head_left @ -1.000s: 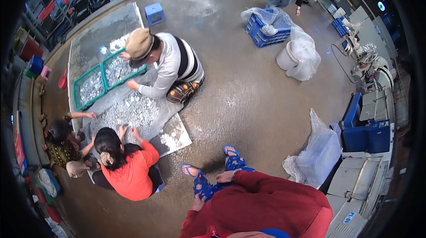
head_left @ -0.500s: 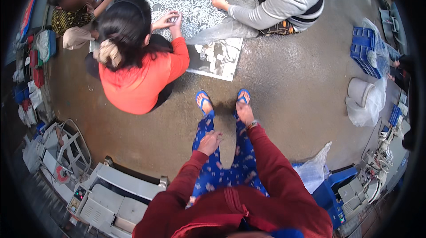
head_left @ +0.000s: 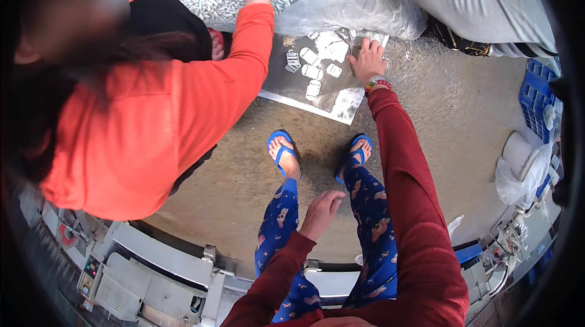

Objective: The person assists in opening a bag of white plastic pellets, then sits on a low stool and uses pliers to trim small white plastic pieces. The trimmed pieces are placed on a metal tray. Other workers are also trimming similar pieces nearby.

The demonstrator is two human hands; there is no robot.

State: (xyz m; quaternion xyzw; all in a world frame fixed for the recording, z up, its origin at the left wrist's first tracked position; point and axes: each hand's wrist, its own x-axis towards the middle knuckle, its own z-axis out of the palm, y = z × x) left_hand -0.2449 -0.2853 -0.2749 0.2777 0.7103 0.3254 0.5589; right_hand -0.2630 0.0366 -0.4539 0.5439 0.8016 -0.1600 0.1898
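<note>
Rough grey concrete floor (head_left: 463, 107) underfoot – speckled, daylit. Grey metal machines (head_left: 146, 272) line the near edge; blue plastic crates (head_left: 539, 101) stand off to the right.

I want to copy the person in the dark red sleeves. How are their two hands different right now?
The right hand stretches far out, down on the shiny sheet among small white pieces. The left hand stays close, resting on the left knee with nothing in it. The right wrist wears beaded bracelets; the left shows none. Both have dark red sleeves.
</note>
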